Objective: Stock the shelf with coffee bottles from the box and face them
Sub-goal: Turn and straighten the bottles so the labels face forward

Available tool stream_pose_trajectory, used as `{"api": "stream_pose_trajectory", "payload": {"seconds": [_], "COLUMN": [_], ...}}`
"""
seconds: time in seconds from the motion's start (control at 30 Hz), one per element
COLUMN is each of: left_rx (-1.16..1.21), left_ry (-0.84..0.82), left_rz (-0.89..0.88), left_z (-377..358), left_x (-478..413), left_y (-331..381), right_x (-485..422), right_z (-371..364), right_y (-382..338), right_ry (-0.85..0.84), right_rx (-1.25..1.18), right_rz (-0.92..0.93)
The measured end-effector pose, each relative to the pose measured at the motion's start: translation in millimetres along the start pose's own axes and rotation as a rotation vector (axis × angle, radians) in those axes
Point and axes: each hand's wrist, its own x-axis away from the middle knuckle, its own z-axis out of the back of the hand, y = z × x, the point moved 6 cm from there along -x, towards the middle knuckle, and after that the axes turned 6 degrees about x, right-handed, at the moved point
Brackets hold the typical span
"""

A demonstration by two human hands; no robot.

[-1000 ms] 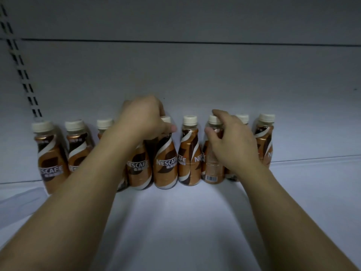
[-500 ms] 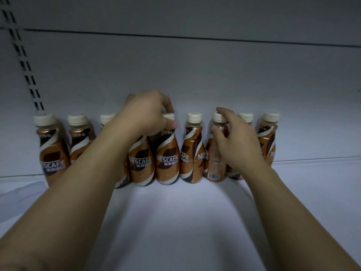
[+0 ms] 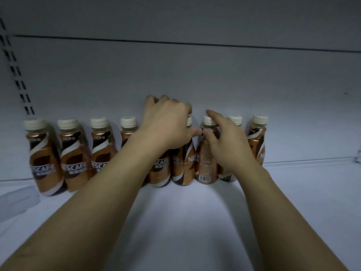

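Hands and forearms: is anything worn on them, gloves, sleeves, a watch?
Nothing worn that shows. The left hand and right hand are bare, no gloves, rings or watch; the left forearm and right forearm run unsleeved to the frame's edge.

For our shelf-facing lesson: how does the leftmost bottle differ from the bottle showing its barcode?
The leftmost bottle shows its logo forward; the barcode bottle shows its back. No hand touches the leftmost bottle; the right hand holds the barcode bottle's neck. Both have white caps.

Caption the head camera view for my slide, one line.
Left hand and right hand grip neighbouring coffee bottles on the shelf; the right one's barcode faces out.
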Motion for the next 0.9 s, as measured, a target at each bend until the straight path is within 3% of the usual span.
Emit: {"api": "stream_pose_trajectory", "payload": {"seconds": [0.13, 0.23, 0.33, 0.47, 0.73, 0.9], "left_rx": [-0.066, 0.049, 0.24, 0.326, 0.382, 0.283], "left_ry": [-0.02, -0.041, -0.074, -0.038, 0.01, 0.045], "left_rz": [0.108, 0.141, 0.103, 0.045, -0.013, -0.042], "left_z": [0.7, -0.9, -3.9, -3.9, -5.2, -5.3], "left_x": [-10.2, -14.2, -11.8, -9.0, -5.2, -5.5], "left_y": [1.8, -4.0, -9.4, -12.4, -11.6, -11.6], "right_x": [-1.9, -2.3, -2.8, -1.7, -0.7, -2.7], "right_z": [-1.6, 0.2, -0.2, -1.8, -2.5, 6.4], "right_y": [0.1, 1.0, 1.7, 1.7, 5.4, 2.6], "right_ry": [0.002, 0.017, 0.022, 0.017, -0.01, 0.152], "right_rx": [0.012, -0.002, 0.003, -0.032, -0.061, 0.158], "right_rz": [0.013, 0.025, 0.026, 0.008, -0.051, -0.063]}}
